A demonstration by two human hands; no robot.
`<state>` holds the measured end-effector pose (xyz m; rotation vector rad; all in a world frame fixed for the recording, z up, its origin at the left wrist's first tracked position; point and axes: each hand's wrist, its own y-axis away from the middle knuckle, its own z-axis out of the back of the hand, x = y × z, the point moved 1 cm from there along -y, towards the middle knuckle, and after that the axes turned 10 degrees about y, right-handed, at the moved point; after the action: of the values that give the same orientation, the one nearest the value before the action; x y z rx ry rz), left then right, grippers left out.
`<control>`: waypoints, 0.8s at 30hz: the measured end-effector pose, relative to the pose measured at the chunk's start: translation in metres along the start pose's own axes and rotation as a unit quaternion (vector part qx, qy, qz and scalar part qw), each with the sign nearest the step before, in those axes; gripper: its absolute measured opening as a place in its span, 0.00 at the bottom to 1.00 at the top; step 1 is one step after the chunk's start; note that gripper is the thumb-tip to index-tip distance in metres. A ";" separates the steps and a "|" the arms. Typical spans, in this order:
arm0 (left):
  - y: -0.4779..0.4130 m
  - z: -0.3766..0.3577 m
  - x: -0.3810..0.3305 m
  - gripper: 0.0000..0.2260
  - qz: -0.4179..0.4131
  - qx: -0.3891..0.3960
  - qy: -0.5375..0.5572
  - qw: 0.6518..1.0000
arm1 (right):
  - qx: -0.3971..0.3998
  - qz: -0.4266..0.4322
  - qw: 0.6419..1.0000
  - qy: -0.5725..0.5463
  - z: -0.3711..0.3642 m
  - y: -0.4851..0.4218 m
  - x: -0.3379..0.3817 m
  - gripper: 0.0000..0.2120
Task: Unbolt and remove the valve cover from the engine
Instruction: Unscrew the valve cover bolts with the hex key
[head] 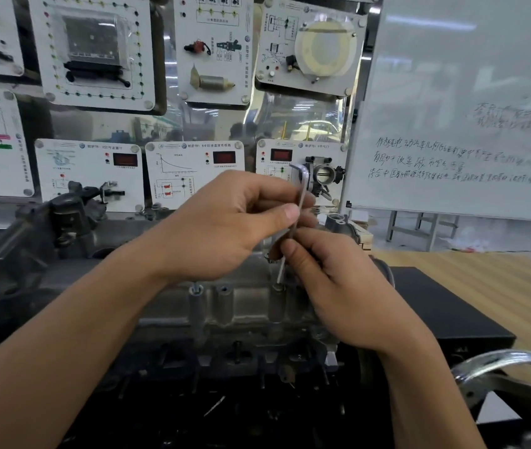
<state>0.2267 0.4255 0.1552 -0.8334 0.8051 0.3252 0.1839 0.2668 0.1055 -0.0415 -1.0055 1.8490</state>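
A grey metal valve cover (241,303) lies across the top of the engine in the middle of the view. An L-shaped hex key (301,189) stands nearly upright, its lower tip in a bolt (278,286) on the cover's near right. My left hand (225,222) pinches the upper shaft of the key between thumb and fingers. My right hand (332,280) pinches the lower shaft just above the bolt. Another bolt (196,289) stands raised on the cover to the left.
Dark engine parts (30,241) rise at the left. A black box (452,312) sits on a wooden table (500,286) at the right. Chrome locking pliers (517,377) lie at the lower right. Training boards (193,176) and a whiteboard (468,108) stand behind.
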 end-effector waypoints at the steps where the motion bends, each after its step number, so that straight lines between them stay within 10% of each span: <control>1: 0.000 0.000 0.003 0.10 -0.005 -0.002 0.007 1.000 | 0.009 -0.002 1.000 0.000 0.001 0.000 0.000 0.11; 15: -0.001 -0.008 0.019 0.12 -0.074 -0.151 0.043 0.985 | -0.134 0.009 0.975 -0.177 -0.005 -0.002 -0.001 0.05; 24: 0.003 -0.009 0.018 0.12 -0.042 -0.023 0.121 0.992 | -0.013 0.034 0.991 -0.127 0.004 0.000 -0.005 0.12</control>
<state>0.2324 0.4199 0.1360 -0.9586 0.9876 0.1705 0.1846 0.2606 0.1068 0.1498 -1.2169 1.9366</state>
